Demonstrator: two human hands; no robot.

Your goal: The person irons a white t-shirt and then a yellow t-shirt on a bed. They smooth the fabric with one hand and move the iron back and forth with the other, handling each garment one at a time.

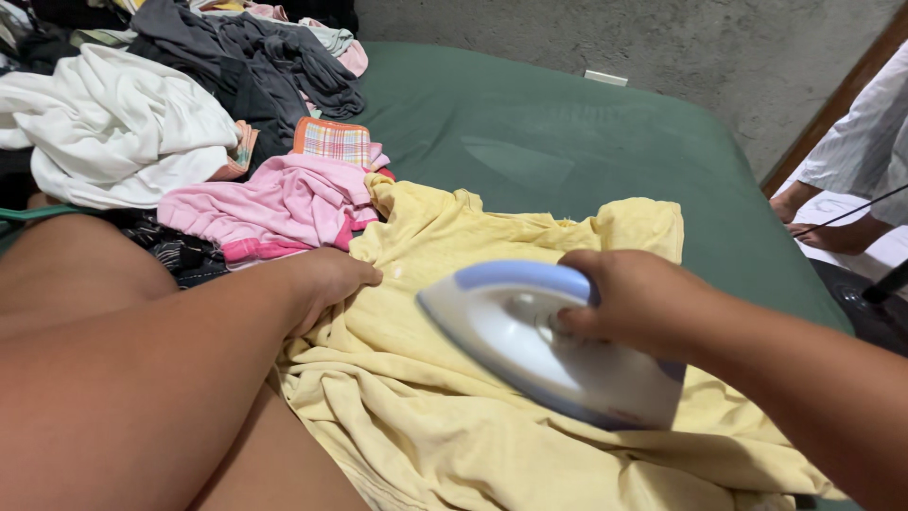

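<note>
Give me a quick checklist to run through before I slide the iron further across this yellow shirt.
1. Right hand has a full grip on the iron's handle: ok.
2. Left hand is pressing the yellow shirt flat, off to the side of the iron: ok.
3. Cloth ahead of the iron's tip is smooth: not ok, it is wrinkled and bunched.
4. Pink garment lies off the shirt: not ok, its edge touches the shirt near the collar.
5. Iron's heat setting: cannot tell, the dial is hidden by the hand.
6. Iron's cord is free of the shirt: cannot tell, no cord is visible at the iron.
</note>
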